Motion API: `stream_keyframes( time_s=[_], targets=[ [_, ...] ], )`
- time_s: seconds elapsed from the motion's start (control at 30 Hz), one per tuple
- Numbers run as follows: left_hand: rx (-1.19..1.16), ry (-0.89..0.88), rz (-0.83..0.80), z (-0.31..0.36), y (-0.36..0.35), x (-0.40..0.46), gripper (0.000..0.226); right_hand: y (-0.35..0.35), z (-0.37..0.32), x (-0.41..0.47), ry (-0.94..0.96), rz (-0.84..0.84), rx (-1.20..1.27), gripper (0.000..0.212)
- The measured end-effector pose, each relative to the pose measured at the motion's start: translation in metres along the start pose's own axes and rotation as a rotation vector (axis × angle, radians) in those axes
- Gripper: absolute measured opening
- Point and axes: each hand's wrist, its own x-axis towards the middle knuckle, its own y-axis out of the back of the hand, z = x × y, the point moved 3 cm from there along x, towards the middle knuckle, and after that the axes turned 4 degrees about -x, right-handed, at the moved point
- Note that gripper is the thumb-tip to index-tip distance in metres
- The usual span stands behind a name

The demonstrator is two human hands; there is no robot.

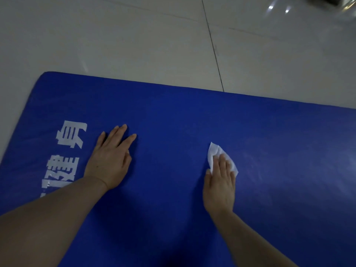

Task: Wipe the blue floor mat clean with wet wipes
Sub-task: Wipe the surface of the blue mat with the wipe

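Mat: big blue foam floor mat [183, 120] with white lettering lay on pale tiles [134, 39].
Left hand [109, 160]: flat, fingers straight, pressed on mat.
Right hand [219, 185]: fingers straight, pressed down a crumpled white wet wipe [212, 153].
Top right: something shiny, too blurry to tell.

Both forearms are bare, with no sleeves in view. The left hand [109, 160] and right hand [219, 186] wear no gloves, rings or watch. Fingernails are short, unpainted.

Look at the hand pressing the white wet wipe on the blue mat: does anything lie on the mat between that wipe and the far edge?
Nothing visible does. The right hand presses the white wet wipe flat on the blue floor mat, and only bare mat lies between it and the far edge. The left hand rests well off to the side.
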Motion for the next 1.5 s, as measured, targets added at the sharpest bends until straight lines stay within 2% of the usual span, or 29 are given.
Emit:
stream_keyframes(
  time_s=[0.07,0.13,0.23,0.3,0.37,0.43,0.5,0.57,0.63,0.7,0.77,0.83,0.9,0.97,1.03,1.07,1.13,1.2,1.3,1.4,1.5],
  targets=[
    [0.003,0.001,-0.003,0.0,0.0,0.0,0.051,-0.01,-0.023,-0.012,0.031,0.036,-0.048,0.052],
    [0.002,-0.003,-0.005,0.0,0.0,0.0,0.051,-0.019,-0.06,-0.034,0.196,0.047,-0.084,0.055],
    [0.027,-0.004,-0.014,0.001,-0.001,0.0,0.051,-0.031,-0.102,-0.07,0.52,-0.075,-0.132,0.053],
    [0.023,-0.012,-0.001,0.002,-0.002,-0.003,0.049,-0.031,-0.099,-0.067,0.588,-0.098,-0.138,0.053],
    [0.024,-0.022,0.022,0.005,-0.002,-0.012,0.044,-0.03,-0.072,-0.049,0.484,-0.063,-0.143,0.054],
    [0.041,-0.031,0.023,0.008,-0.002,-0.027,0.048,-0.018,-0.041,-0.029,0.288,0.037,-0.085,0.051],
    [0.074,-0.065,-0.005,0.01,-0.004,-0.042,0.055,-0.01,-0.023,-0.017,0.099,-0.004,-0.046,0.049],
    [0.091,-0.101,-0.031,0.011,-0.006,-0.048,0.055,-0.014,-0.03,-0.018,0.02,-0.028,-0.015,0.052],
    [0.094,-0.101,-0.043,0.01,-0.007,-0.046,0.055,-0.019,-0.059,-0.032,0.118,0.008,-0.082,0.054],
    [0.099,-0.092,-0.05,0.01,-0.007,-0.043,0.056,-0.032,-0.095,-0.064,0.37,0.003,-0.15,0.059],
    [0.107,-0.1,-0.06,0.01,-0.006,-0.043,0.055,-0.04,-0.116,-0.099,0.627,-0.082,-0.168,0.063],
    [0.113,-0.106,-0.069,0.01,-0.004,-0.043,0.055,-0.037,-0.107,-0.099,0.661,-0.125,-0.139,0.06],
    [0.104,-0.104,-0.068,0.01,-0.004,-0.043,0.055,-0.034,-0.07,-0.079,0.509,-0.053,-0.145,0.057],
    [0.092,-0.097,-0.068,0.01,-0.004,-0.043,0.055,-0.018,-0.02,-0.057,0.23,0.039,-0.075,0.054],
    [0.095,-0.092,-0.071,0.011,-0.004,-0.043,0.055,-0.006,0.013,-0.046,-0.007,0.001,-0.008,0.051],
    [0.098,-0.089,-0.072,0.011,-0.005,-0.043,0.055,-0.005,0.018,-0.048,-0.052,-0.03,-0.004,0.05],
    [0.098,-0.084,-0.074,0.012,-0.004,-0.044,0.056,-0.011,0.004,-0.056,-0.014,-0.029,-0.007,0.056],
    [0.102,-0.077,-0.081,0.012,-0.004,-0.044,0.056,-0.023,-0.027,-0.068,0.108,0.006,-0.05,0.059],
    [0.126,-0.08,-0.088,0.011,-0.004,-0.043,0.056,-0.037,-0.081,-0.095,0.357,0.009,-0.104,0.052],
    [0.125,-0.083,-0.097,0.011,-0.004,-0.043,0.058,-0.041,-0.108,-0.116,0.594,-0.079,-0.126,0.054],
    [0.101,-0.084,-0.09,0.011,-0.004,-0.043,0.058,-0.038,-0.08,-0.105,0.576,-0.079,-0.157,0.051]
  ],
)
